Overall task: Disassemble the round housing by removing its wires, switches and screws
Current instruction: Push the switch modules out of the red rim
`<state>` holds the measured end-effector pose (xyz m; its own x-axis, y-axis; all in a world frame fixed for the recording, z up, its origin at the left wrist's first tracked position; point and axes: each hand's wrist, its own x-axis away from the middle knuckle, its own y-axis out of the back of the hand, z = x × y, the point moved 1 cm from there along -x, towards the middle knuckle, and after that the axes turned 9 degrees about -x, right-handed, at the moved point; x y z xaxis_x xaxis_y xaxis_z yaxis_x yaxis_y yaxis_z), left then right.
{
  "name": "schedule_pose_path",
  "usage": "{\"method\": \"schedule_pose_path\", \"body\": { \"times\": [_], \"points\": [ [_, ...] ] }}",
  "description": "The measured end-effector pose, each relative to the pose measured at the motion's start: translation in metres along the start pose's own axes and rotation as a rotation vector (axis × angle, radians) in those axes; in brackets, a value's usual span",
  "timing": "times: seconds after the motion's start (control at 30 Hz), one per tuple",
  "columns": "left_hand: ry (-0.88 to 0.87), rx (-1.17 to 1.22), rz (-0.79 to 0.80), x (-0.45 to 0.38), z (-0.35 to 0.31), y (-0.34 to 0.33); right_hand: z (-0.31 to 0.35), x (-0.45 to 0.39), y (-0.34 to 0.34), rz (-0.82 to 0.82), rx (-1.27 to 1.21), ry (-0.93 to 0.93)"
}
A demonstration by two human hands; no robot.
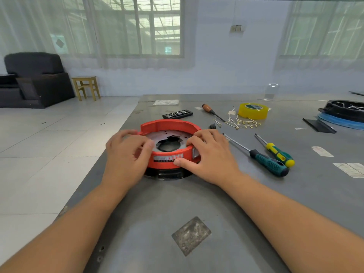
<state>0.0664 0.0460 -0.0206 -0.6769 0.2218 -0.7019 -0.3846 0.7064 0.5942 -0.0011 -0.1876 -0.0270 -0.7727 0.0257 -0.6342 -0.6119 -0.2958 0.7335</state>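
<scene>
Hands on both sides grip a red round housing (pixel 170 143) that sits near the left edge of a grey counter (pixel 197 203), directly in front of the person. The left hand (pixel 128 156) curls its fingers (pixel 126 133) round the housing's left rim, thumb lying along the near edge. The right hand (pixel 208 154) hooks its fingers (pixel 194 139) over the right rim into the inside, while its thumb presses the front wall just beside a white label strip (pixel 168 157). Inside the housing lies a pale metal plate (pixel 169 137) with a large irregular hole in the middle. A black base (pixel 167 174) shows under the red ring at the near side.

To the right of the housing lie two screwdrivers: a dark green-handled one (pixel 267 163) and, just beyond it, a yellow-and-green one (pixel 279 154). Farther back are a wooden-handled screwdriver (pixel 211 111), a black bit case (pixel 177 114), a roll of yellow tape (pixel 253 111) and a loose bunch of pale wires (pixel 242 123) with small brass terminals. A small black part (pixel 212 126) rests near the housing's far right side. At the far right edge sits a black round part (pixel 344 110) on a blue ring (pixel 338 122).

Beyond the counter stand a dark armchair (pixel 33 79) and a wooden stool (pixel 85 87).
</scene>
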Motion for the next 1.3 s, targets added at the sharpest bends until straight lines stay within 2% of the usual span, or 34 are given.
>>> {"method": "schedule_pose_path", "body": {
  "times": [0.1, 0.17, 0.4, 0.53, 0.67, 0.73, 0.83, 0.93, 1.03, 1.17, 1.3],
  "points": [
    [-0.145, -0.011, 0.135, 0.007, -0.022, -0.011, 0.016, 0.001, -0.01, -0.074, 0.057, -0.043],
    [-0.16, 0.043, 0.207, 0.007, -0.027, -0.017, 0.013, 0.002, -0.009, -0.026, 0.013, 0.02],
    [-0.013, 0.078, 0.19, -0.001, 0.005, -0.012, -0.02, 0.002, 0.005, 0.09, -0.11, 0.092],
    [-0.122, 0.018, 0.188, 0.006, 0.003, -0.016, 0.0, 0.002, -0.006, 0.023, -0.097, 0.072],
    [-0.206, -0.062, 0.238, 0.007, -0.002, -0.019, -0.002, 0.002, 0.0, 0.047, -0.101, 0.073],
    [-0.185, -0.036, 0.243, 0.005, 0.001, -0.017, -0.016, 0.002, 0.013, 0.01, -0.049, -0.012],
    [-0.181, -0.016, 0.246, 0.004, 0.004, -0.016, -0.04, 0.005, 0.031, -0.03, 0.21, -0.227],
    [-0.177, -0.039, 0.24, 0.004, 0.004, -0.017, -0.059, 0.009, 0.043, 0.08, 0.408, -0.439],
    [-0.163, -0.077, 0.239, 0.004, 0.004, -0.018, -0.067, 0.012, 0.047, 0.202, 0.491, -0.595],
    [-0.13, -0.099, 0.247, 0.003, 0.005, -0.017, -0.07, 0.014, 0.044, 0.319, 0.525, -0.708],
    [-0.126, -0.093, 0.244, 0.003, 0.004, -0.016, -0.07, 0.012, 0.043, 0.319, 0.511, -0.718]
  ]
}}
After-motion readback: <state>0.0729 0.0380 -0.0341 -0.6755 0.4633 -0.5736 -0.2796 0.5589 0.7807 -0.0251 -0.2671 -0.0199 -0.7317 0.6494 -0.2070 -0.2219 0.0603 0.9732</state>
